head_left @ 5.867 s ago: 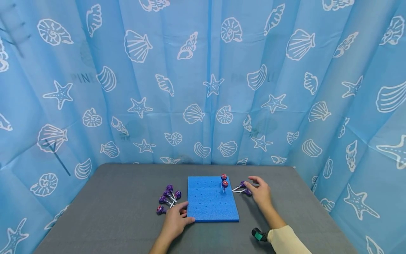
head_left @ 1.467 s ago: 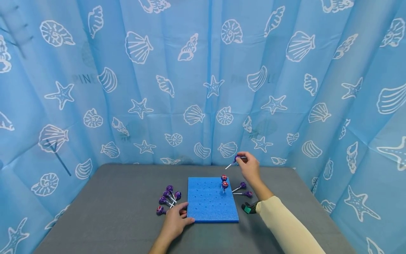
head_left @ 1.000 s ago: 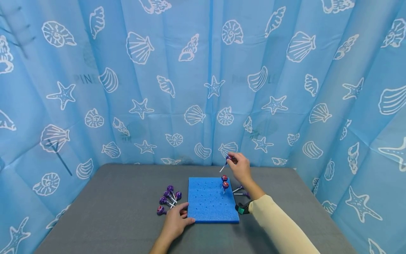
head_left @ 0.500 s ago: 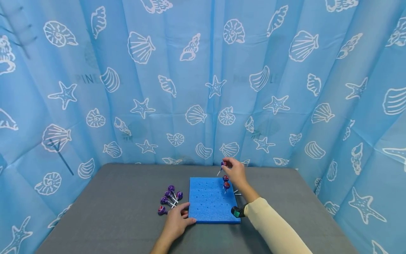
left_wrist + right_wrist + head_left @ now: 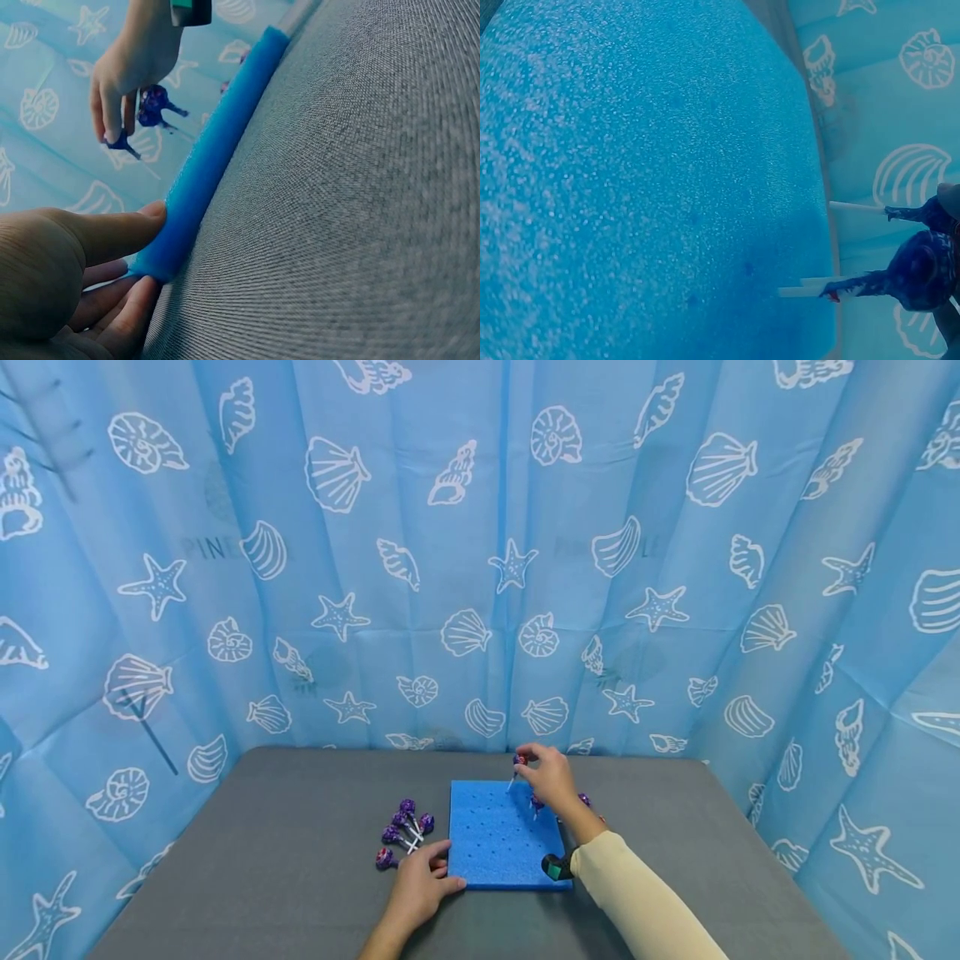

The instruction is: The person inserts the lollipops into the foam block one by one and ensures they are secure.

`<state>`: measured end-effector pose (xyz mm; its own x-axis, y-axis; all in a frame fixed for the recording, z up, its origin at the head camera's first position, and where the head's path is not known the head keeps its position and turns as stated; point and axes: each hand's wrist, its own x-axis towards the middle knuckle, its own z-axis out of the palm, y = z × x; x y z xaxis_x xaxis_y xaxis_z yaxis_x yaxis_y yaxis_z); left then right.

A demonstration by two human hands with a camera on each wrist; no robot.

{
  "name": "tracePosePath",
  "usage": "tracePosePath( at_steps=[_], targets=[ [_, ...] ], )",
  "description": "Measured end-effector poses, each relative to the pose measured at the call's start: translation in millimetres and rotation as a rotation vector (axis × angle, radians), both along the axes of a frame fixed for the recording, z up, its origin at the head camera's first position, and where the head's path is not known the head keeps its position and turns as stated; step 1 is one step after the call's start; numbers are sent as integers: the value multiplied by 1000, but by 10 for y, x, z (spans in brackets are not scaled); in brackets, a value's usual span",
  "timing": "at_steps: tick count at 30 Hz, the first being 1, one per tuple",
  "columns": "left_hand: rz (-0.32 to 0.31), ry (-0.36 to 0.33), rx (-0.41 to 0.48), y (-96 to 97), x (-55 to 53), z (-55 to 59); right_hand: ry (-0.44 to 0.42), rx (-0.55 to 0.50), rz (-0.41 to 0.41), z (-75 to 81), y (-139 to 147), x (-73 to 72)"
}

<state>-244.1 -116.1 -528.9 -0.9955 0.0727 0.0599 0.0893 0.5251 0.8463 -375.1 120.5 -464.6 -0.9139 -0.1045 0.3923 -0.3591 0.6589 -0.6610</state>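
Observation:
My right hand [image 5: 552, 778] pinches a purple-wrapped lollipop [image 5: 519, 761] by its head, stick pointing down, over the far edge of the blue foam board [image 5: 498, 860]. In the right wrist view the stick [image 5: 859, 208] of this lollipop ends close over the board. Lollipops standing in the board [image 5: 922, 270] lie just below the right hand, which partly hides them in the head view. My left hand [image 5: 420, 878] grips the board's near left corner, thumb and fingers around the edge, as the left wrist view shows. Several small holes dot the board.
Several purple lollipops [image 5: 407, 810] lie in a cluster on the grey table [image 5: 300, 860], left of the board. Others [image 5: 584, 799] lie right of it, mostly behind the right forearm. A blue seashell curtain [image 5: 450, 568] hangs behind and beside the table.
My right hand picked up a lollipop from the group right of the board, raised it, then moved left and down to the board's far edge. My left hand keeps its grip at the corner.

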Motion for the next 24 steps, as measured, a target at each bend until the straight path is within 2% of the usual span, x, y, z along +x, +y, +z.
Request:
tracePosePath(
  at_steps=[7,12,24],
  targets=[
    [4,-16,2,1,-11,8,12,36,19,-37,-35,-33],
    [-2,-19,12,1,-6,8,-18,69,20,-53,-54,-42],
    [-10,-35,9,-11,-16,20,-26,93,61,-39,-93,-11]
  ],
)
